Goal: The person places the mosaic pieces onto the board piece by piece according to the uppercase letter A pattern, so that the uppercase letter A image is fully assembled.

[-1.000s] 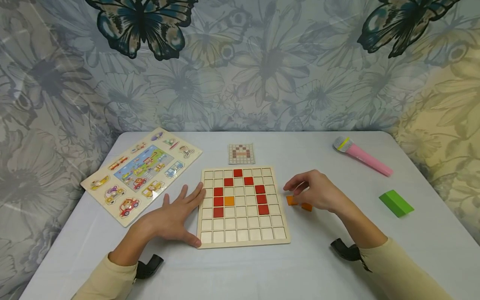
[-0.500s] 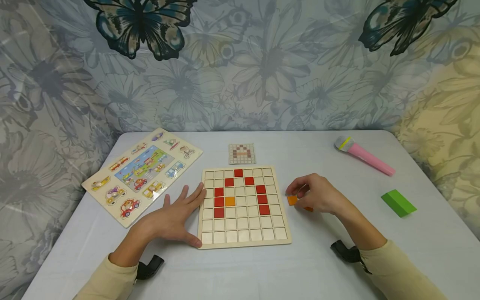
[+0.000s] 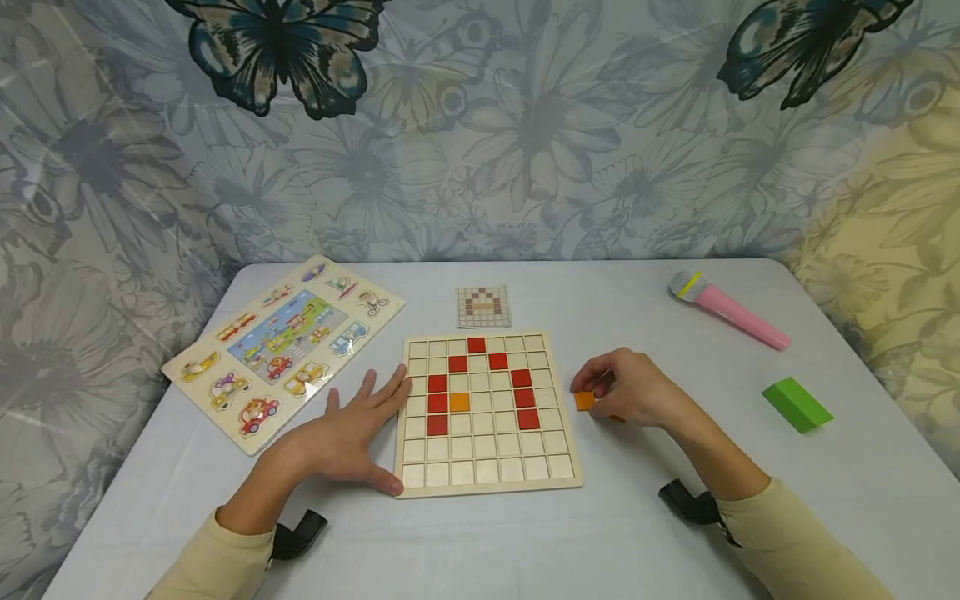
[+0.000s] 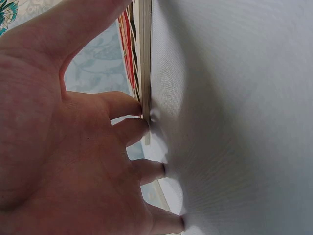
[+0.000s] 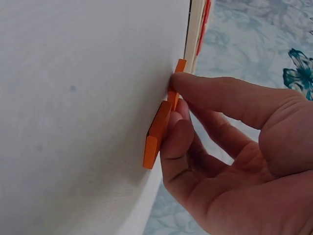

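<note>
A wooden grid board [image 3: 486, 471] lies mid-table with several red tiles [image 3: 528, 418] and one orange tile [image 3: 459, 402] in its cells. The left hand [image 3: 341, 437], fingers spread, touches the board's left edge; the left wrist view shows this hand [image 4: 93, 142] against the board's side [image 4: 145, 58]. Right of the board, the right hand [image 3: 630, 387] has its thumb and fingers around a loose orange tile [image 3: 584, 402]. In the right wrist view, the hand [image 5: 234, 142] pinches that tile [image 5: 181, 64], while a second orange tile [image 5: 157, 132] lies beside the curled fingers.
A small pattern card [image 3: 483, 307] lies behind the board. At the left is a vehicle picture puzzle [image 3: 288, 346]. On the right are a pink toy microphone [image 3: 738, 318] and a green block [image 3: 797, 406]. A patterned cloth [image 3: 525, 133] hangs behind the table.
Compared with one second ago, the right hand has lowered slightly and its fingers have closed in around the near orange tile. The left hand has stayed at the board's edge.
</note>
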A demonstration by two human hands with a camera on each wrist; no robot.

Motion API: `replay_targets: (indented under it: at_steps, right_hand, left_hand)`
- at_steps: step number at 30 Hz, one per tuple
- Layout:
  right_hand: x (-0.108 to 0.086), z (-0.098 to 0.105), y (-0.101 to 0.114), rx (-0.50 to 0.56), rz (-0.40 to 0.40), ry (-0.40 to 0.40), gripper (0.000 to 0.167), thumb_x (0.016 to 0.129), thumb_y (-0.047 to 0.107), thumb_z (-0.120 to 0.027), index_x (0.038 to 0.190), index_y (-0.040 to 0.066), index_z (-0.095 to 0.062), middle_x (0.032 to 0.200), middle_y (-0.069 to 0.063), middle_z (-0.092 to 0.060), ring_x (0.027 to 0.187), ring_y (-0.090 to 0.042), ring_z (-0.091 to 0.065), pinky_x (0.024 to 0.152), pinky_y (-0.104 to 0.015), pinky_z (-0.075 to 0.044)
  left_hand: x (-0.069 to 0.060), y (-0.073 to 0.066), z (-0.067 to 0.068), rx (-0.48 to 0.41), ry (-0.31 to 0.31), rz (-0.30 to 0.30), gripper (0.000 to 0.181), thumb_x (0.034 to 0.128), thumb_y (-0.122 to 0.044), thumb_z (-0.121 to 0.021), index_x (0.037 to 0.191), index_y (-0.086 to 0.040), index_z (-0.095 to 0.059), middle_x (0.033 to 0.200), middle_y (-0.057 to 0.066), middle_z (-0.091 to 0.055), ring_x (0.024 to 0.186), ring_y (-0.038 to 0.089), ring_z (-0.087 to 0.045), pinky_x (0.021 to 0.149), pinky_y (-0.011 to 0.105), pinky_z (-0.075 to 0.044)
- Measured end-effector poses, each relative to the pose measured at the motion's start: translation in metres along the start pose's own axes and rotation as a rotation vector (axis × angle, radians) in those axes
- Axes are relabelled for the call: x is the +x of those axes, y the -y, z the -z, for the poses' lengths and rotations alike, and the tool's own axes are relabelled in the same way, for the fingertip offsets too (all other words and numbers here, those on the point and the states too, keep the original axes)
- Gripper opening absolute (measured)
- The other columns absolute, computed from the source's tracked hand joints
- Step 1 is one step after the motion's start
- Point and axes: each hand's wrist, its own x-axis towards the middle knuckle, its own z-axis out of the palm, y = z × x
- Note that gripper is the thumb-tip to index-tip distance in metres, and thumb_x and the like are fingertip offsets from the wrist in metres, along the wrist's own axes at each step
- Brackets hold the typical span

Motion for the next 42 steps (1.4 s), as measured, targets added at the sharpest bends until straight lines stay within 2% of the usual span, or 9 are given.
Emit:
replay_targets:
  at_steps: [8, 29, 42]
  right_hand:
    - [0.0, -0.001, 0.0, -0.018, -0.004, -0.008, 0.027, 0.076, -0.006, -0.078, 0.1, 0.007, -0.08, 0.089, -0.004, -0.071, 0.083, -0.019, -0.06, 0.067, -0.03, -0.052]
    - [-0.005, 0.004, 0.006, 0.024, -0.032, -0.031, 0.028, 0.079, 0.001, -0.083, 0.105, 0.01, -0.083, 0.098, -0.005, -0.076, 0.086, -0.02, -0.064, 0.067, -0.031, -0.055]
    - [0.001, 0.007, 0.018, -0.006, -0.01, -0.047, 0.027, 0.078, 0.003, -0.084, 0.104, 0.012, -0.084, 0.098, -0.002, -0.078, 0.088, -0.02, -0.066, 0.076, -0.031, -0.054]
  left_hand:
    - [-0.001, 0.001, -0.001, 0.002, -0.005, -0.001, 0.136, 0.0663, -0.057, -0.093, 0.168, -0.012, -0.015, 0.177, 0.004, 0.001, 0.16, 0.049, 0.005, 0.11, 0.088, 0.003]
    - [-0.001, 0.0, 0.0, -0.004, -0.003, -0.007, 0.134, 0.0681, -0.056, -0.092, 0.168, -0.012, -0.015, 0.177, 0.004, 0.002, 0.16, 0.049, 0.005, 0.11, 0.087, 0.004]
    - [0.0, 0.002, -0.001, 0.004, -0.002, -0.006, 0.134, 0.0682, -0.055, -0.093, 0.168, -0.012, -0.014, 0.178, 0.004, 0.002, 0.16, 0.049, 0.004, 0.11, 0.087, 0.003]
